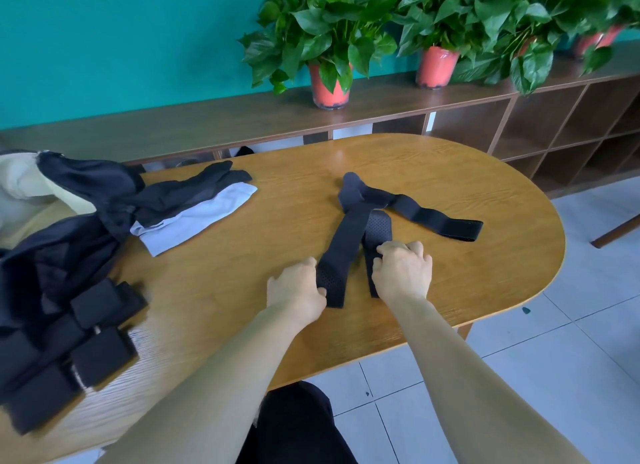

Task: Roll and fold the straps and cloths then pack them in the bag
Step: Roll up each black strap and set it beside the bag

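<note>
A black perforated strap [349, 235] lies spread on the wooden table [242, 255], its arms fanning out from a knot near the middle. My left hand [296, 288] grips the near end of the left arm of the strap. My right hand [401, 271] curls over the near end of the right arm. A third arm [440, 219] trails off to the right. A black and white cloth pile [194, 200] lies at the left. The dark bag [69, 228] slumps at the table's left end, with several rolled black straps [97, 328] beside it.
A long low wooden shelf [381, 103] runs behind the table with potted plants in red pots [329, 86] on top. Tiled floor [554, 359] lies to the right. The table's rounded end is at the right. My dark-clothed lap shows below the table edge.
</note>
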Motion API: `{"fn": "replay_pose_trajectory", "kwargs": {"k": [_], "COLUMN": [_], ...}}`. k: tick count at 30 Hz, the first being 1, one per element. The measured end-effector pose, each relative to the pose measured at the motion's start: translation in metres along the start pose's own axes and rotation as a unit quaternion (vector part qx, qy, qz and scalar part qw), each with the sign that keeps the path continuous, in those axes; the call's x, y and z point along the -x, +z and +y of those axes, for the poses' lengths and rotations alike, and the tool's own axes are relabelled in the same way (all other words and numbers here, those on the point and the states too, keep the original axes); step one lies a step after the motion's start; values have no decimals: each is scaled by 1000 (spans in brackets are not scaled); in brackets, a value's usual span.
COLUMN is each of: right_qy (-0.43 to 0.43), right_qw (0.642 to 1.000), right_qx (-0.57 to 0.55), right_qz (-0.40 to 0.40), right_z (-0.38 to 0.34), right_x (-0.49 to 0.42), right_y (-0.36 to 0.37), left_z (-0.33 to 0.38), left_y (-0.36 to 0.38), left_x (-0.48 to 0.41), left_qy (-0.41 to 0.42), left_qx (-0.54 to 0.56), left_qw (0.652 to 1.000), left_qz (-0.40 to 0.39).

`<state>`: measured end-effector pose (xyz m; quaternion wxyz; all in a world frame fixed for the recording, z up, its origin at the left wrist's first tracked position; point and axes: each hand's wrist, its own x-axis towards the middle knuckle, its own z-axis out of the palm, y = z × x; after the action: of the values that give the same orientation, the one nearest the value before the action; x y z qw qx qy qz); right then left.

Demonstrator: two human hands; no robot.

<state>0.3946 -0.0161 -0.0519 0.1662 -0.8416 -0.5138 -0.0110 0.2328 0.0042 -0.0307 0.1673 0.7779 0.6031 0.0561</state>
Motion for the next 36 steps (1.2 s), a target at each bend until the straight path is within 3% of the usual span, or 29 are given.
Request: {"fn": "replay_pose_trajectory", "kwargs": {"k": [17,28,36], "right_qy": [-3,-37,-133], "right_qw": [998,990,985], "right_qx": [27,-100,-51], "right_qz": [-50,94,94], "right_z": [-12,-11,-16], "right_x": [3,-24,-48], "right_y": [-11,-15,3], "left_z": [-68,-22,5], "left_y": [-21,-33,-29], "left_x": [51,-7,-80], "left_qy": [-80,4,-18], "left_qx": [20,19,141], "left_qw": [996,998,990], "left_qz": [-18,60,14]}}
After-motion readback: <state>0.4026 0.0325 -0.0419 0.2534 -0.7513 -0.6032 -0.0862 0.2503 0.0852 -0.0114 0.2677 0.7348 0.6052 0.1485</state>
